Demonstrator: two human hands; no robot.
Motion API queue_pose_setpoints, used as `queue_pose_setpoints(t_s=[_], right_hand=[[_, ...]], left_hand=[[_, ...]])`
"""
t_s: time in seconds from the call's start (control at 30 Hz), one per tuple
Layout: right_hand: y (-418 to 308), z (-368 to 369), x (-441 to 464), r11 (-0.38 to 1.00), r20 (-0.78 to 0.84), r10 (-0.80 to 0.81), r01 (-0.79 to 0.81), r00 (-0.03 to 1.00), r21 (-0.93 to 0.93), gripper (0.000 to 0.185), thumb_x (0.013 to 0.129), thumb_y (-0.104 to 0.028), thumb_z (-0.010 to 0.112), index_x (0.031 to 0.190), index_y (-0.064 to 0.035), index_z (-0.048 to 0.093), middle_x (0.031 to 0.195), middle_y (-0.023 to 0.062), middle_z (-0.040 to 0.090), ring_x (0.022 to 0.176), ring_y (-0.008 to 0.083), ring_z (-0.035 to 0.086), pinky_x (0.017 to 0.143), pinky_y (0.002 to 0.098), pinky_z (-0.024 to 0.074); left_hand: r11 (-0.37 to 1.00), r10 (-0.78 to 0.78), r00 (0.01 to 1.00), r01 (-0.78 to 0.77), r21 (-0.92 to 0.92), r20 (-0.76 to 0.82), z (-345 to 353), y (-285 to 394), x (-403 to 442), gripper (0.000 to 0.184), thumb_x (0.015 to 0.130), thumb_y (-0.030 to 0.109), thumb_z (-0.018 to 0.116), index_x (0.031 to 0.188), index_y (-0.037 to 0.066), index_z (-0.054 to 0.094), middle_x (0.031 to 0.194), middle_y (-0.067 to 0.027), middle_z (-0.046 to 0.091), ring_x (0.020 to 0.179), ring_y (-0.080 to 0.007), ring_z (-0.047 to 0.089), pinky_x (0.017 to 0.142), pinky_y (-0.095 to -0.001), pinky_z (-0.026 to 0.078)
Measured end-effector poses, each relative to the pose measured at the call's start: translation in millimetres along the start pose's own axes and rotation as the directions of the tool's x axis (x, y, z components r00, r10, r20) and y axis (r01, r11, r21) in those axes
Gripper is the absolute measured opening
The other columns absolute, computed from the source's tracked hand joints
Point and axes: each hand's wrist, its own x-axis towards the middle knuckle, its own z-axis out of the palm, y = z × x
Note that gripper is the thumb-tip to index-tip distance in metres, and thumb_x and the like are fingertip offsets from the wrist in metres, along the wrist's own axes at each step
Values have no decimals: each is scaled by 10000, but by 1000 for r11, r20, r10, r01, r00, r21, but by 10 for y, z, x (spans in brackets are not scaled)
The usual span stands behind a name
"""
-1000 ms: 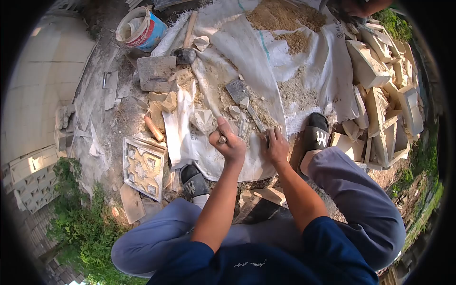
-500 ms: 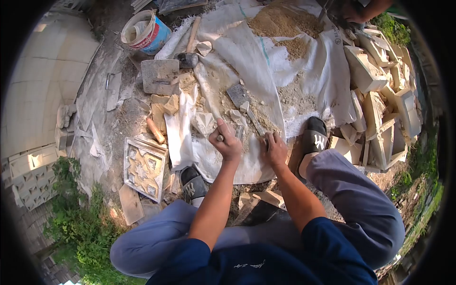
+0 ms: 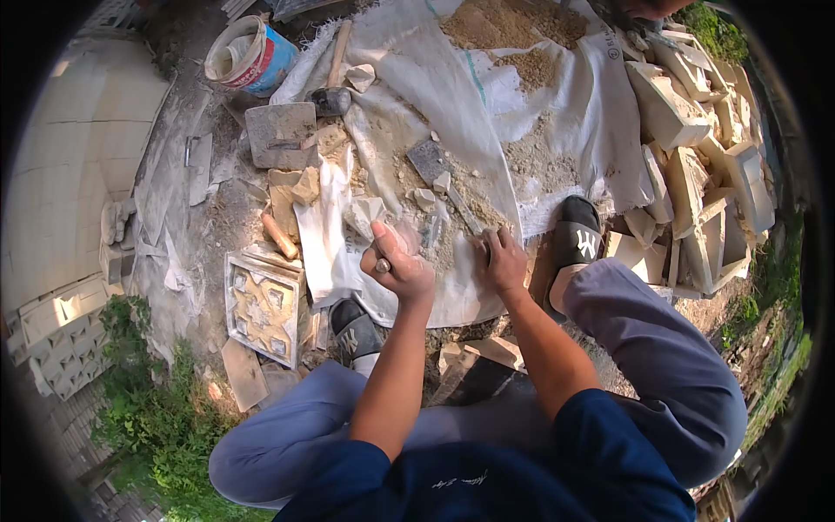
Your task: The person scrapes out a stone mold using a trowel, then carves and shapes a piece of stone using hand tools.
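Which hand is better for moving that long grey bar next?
Probably the right hand: it is right by the near end of the grey bar. The left hand is farther off and closed around a handle.

From where I stand, the plainest lettering is the interlocked white NY monogram (image 3: 587, 244) on the black, open-toed slide sandal (image 3: 575, 216) on the person's right foot. The matching black sandal (image 3: 352, 320) on the left foot bears the same NY in white. Across the dark navy cloth T-shirt (image 3: 522, 491) runs a line of small white script (image 3: 461, 481); its second word looks like "Edge", the first I can't make out. White letters sit on the red band of the round blue-and-red plastic bucket (image 3: 277, 70), too blurred to read. Near the white woven sack's (image 3: 600, 122) edge are tiny dark characters and a circled mark (image 3: 613, 53), illegible from here.
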Motion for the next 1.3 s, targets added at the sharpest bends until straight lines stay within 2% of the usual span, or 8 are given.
queue_pose_setpoints(t_s=[0.17, 0.37, 0.5, 0.73, 0.83, 0.93, 1.03, 1.3], right_hand=[[-59, -50, 73, 1000, 23, 19, -19, 1000, 6, 227, 858, -270, 684, 1032, -137, 627, 941, 104, 582, 807, 336, 628, 672, 438, 508], [-38, -58, 57, 1000, 14, 3, -4, 1000, 25, 233, 849, -257, 686, 1034, -131, 621, 938, 112, 579, 818, 337, 625, 674, 439, 505], [-96, -84, 77, 1000, -30, -2, 3, 1000, 27, 220, 850, -265, 679, 1034, -157, 625, 900, 101, 555, 776, 320, 618, 650, 436, 501], [-19, -32, 56, 999, -24, -23, 24, 999, 25, 196, 869, -262, 675, 1012, -133, 639, 916, 112, 595, 773, 343, 631, 649, 433, 510], [-39, -18, 59, 1000, -10, 0, -1, 1000, -3, 186, 876, -265, 672, 998, -129, 639, 906, 104, 591, 772, 339, 629, 647, 438, 505], [-27, 6, 50, 1000, -27, 11, -11, 1000, 20, 231, 857, -283, 676, 1048, -155, 649, 942, 103, 582, 804, 327, 626, 674, 434, 510], [-14, -10, 42, 1000, 19, 20, -20, 1000, 9, 233, 868, -292, 671, 1056, -156, 655, 946, 101, 584, 817, 324, 629, 682, 431, 512], [44, 68, 24, 1000, -31, -17, 17, 999, -13, 209, 875, -277, 674, 1018, -130, 630, 904, 102, 581, 780, 331, 628, 639, 440, 503]], left_hand=[[984, 28, 984, -58, 170, 173, -155, -613, -50, 549, 1024, 221, 481, 533, 49, 307, 473, 20, 377, 441, -87, 317, 441, -306, 211], [1000, 1, 996, -3, -24, -88, 18, 1, 37, 552, 1026, 231, 482, 523, 55, 339, 471, 3, 383, 433, -78, 335, 433, -298, 218], [994, -52, 988, 37, 108, 145, -200, -596, 24, 541, 1031, 218, 473, 543, 47, 316, 480, 11, 339, 446, -89, 283, 448, -304, 201], [994, 98, 965, -83, 70, -243, -247, -312, 123, 561, 1025, 248, 491, 521, 112, 285, 463, 17, 313, 384, -114, 233, 412, -297, 188], [998, -66, 990, 69, -15, 125, -269, -494, 24, 512, 1010, 215, 536, 554, 37, 384, 510, 38, 370, 473, -76, 330, 452, -278, 228], [991, -122, 980, 129, 35, -155, -221, -572, 210, 521, 1001, 203, 550, 540, 74, 343, 522, 42, 381, 482, -77, 339, 455, -280, 227], [970, -134, 991, 133, -202, 10, -164, -1, 184, 526, 995, 178, 530, 518, 75, 332, 488, 17, 382, 450, -83, 331, 449, -275, 247], [996, -78, 995, 76, -37, -56, -293, -399, 150, 533, 1002, 206, 513, 518, 96, 319, 461, 15, 331, 421, -93, 283, 427, -292, 218]])
